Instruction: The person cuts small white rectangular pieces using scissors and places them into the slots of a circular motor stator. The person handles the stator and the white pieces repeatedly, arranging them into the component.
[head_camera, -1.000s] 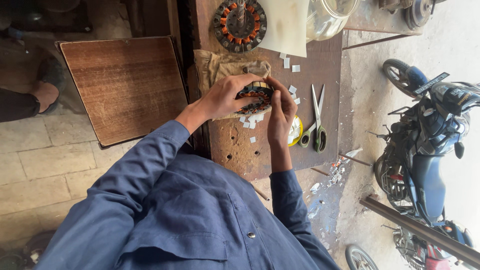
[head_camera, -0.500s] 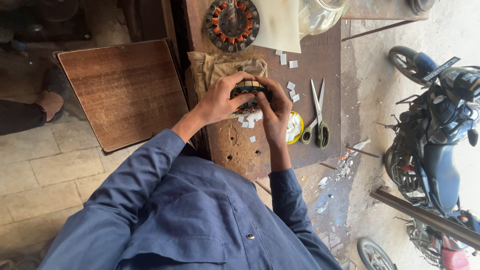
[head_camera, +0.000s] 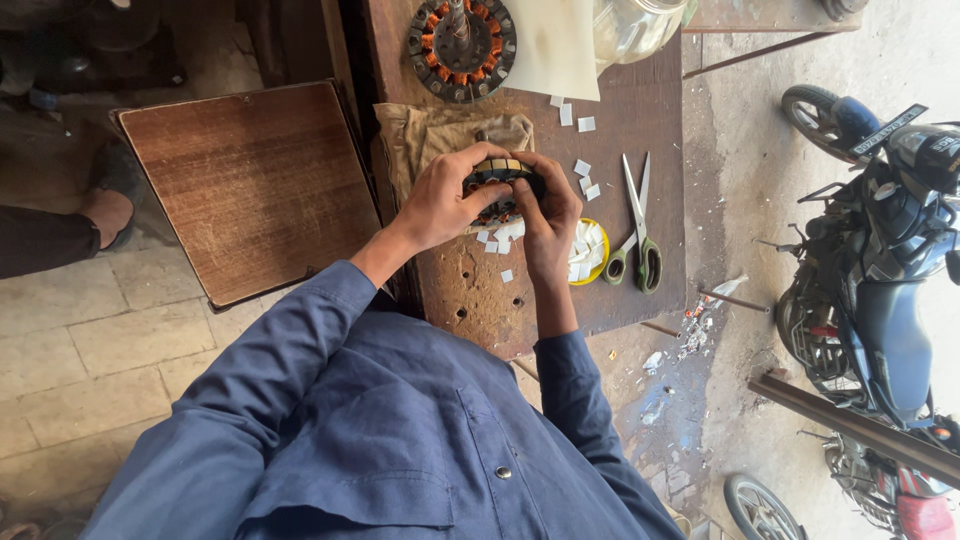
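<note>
Both hands are wrapped around a small stator (head_camera: 503, 185) with copper windings, holding it just above the wooden workbench (head_camera: 640, 110). The left hand (head_camera: 440, 200) cups it from the side with fingers curled over the top, and the right hand (head_camera: 550, 215) presses in from the other side with fingertips pinching at the rim, looks like it's working something into a slot but I can't tell exactly what. Biggest risk imo is a finger slipping and scraping the winding enamel, or the little white paper slips (head_camera: 500, 240) scattered under it getting knocked off the edge. The yellow lid (head_camera: 585, 255) full of cut pieces sits just beside the right wrist, so an elbow shift could tip it. Scissors (head_camera: 635, 230) lie near too, blades toward the bigger stator (head_camera: 462, 48)
</note>
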